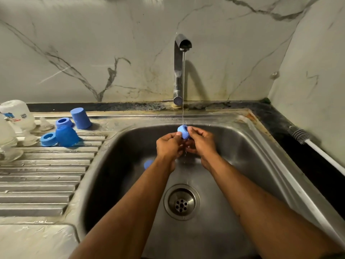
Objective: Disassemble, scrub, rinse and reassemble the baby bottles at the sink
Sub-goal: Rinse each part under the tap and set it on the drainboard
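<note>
Over the steel sink (233, 146), my left hand (169, 146) and my right hand (200, 142) together pinch a small blue bottle ring (183, 131) under a thin stream of water from the tap (179, 71). Another blue part (148, 164) lies in the basin behind my left forearm, partly hidden. On the drainboard (46, 174) at the left stand two blue caps (80, 118) (66, 136), two blue rings (63, 122) (49, 139), clear teats (44, 125) and upturned clear bottles (17, 114).
A grey bottle brush (300, 134) with a white handle lies on the dark counter at the right of the sink. The drain (181, 202) sits in the basin floor below my forearms. Marble walls close in the back and right.
</note>
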